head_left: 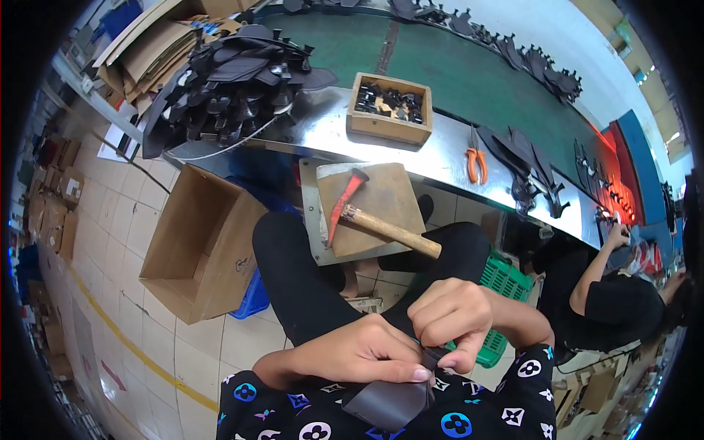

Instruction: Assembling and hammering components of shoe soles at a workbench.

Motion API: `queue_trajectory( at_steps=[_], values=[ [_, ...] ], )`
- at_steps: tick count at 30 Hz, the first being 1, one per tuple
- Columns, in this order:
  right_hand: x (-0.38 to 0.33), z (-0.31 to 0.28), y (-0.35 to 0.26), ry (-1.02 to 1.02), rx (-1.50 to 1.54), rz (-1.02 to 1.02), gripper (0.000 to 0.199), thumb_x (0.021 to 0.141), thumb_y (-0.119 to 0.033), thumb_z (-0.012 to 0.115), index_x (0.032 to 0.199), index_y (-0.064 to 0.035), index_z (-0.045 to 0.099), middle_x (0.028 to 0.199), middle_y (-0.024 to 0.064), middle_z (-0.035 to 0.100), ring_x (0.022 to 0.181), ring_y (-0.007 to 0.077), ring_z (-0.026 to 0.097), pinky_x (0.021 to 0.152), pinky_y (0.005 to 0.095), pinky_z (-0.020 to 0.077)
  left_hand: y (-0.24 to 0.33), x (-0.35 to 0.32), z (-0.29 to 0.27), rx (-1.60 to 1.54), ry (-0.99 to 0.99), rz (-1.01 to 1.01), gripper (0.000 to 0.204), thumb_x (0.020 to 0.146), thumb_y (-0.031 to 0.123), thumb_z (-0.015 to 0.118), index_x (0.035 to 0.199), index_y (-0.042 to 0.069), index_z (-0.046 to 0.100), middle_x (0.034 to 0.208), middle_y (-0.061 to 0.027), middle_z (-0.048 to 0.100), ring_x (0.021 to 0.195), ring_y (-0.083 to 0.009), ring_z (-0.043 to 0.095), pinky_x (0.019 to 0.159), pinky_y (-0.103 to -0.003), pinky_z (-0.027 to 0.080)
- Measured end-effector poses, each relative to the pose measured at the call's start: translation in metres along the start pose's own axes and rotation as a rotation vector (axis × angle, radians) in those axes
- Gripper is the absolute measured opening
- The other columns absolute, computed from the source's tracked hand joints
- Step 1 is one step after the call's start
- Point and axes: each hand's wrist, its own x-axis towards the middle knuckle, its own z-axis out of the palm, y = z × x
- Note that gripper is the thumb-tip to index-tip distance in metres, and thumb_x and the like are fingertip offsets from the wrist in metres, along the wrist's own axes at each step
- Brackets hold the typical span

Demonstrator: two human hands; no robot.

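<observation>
Two hands work close to the body. The left hand (359, 352) and the right hand (451, 315) both pinch one dark leather piece (389, 402), low over the lap. One hammer (367, 216) with a red head lies on a board. One small wooden box (389, 128) holds dark little parts. One open brown cardboard box (202, 246) stands on the floor — beside it, one blue bin (253, 297). One green basket (506, 282) sits near the right knee. One pair of orange pliers (477, 163) lies on the shiny table (330, 125) — near a big heap of black pieces (227, 84).

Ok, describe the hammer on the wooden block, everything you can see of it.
The hammer has a red metal head, narrow and slightly curved, and a pale wooden handle. It lies flat and slantwise on the square wooden block, head toward the upper left, the handle's end jutting past the block's lower right edge. Neither hand touches it.
</observation>
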Motion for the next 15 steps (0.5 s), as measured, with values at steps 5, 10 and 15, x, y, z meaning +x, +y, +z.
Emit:
queue_trajectory(
  at_steps=[5, 10, 15],
  values=[
    [-0.005, -0.001, -0.001, 0.038, 0.071, 0.154, 0.024, 0.090, -0.016, 0.066, 0.079, 0.0049, 0.061, 0.074, 0.0149, 0.058, 0.062, 0.0319, 0.057, 0.052, 0.0375, 0.0455, -0.027, -0.006, -0.009, 0.000, -0.017, -0.083, 0.032, 0.102, 0.029, 0.057, 0.102, -0.002, 0.066, 0.091, -0.0100, 0.068, 0.082, -0.0164, 0.064, 0.072, -0.032, 0.047],
    [-0.031, -0.007, -0.008, 0.650, -0.557, 0.382, 0.029, 0.085, -0.025, 0.063, 0.073, 0.0010, 0.059, 0.067, 0.0104, 0.058, 0.057, 0.0215, 0.052, 0.052, 0.0323, 0.0390, -0.076, -0.024, -0.007, -0.897, 0.214, -0.089, 0.044, 0.104, 0.037, 0.052, 0.127, -0.001, 0.054, 0.125, -0.0094, 0.061, 0.111, -0.0147, 0.060, 0.098, -0.029, 0.045],
    [-0.068, -0.002, 0.003, 1.141, -0.344, 0.445, 0.037, 0.102, -0.028, 0.050, 0.081, 0.0008, 0.060, 0.073, 0.0069, 0.057, 0.058, 0.0114, 0.054, 0.052, 0.0237, 0.0413, -0.009, -0.060, -0.060, 0.335, 1.102, 0.088, 0.025, 0.095, 0.018, 0.069, 0.114, 0.002, 0.066, 0.101, -0.0014, 0.063, 0.094, -0.0089, 0.060, 0.083, -0.026, 0.049]
  ],
)
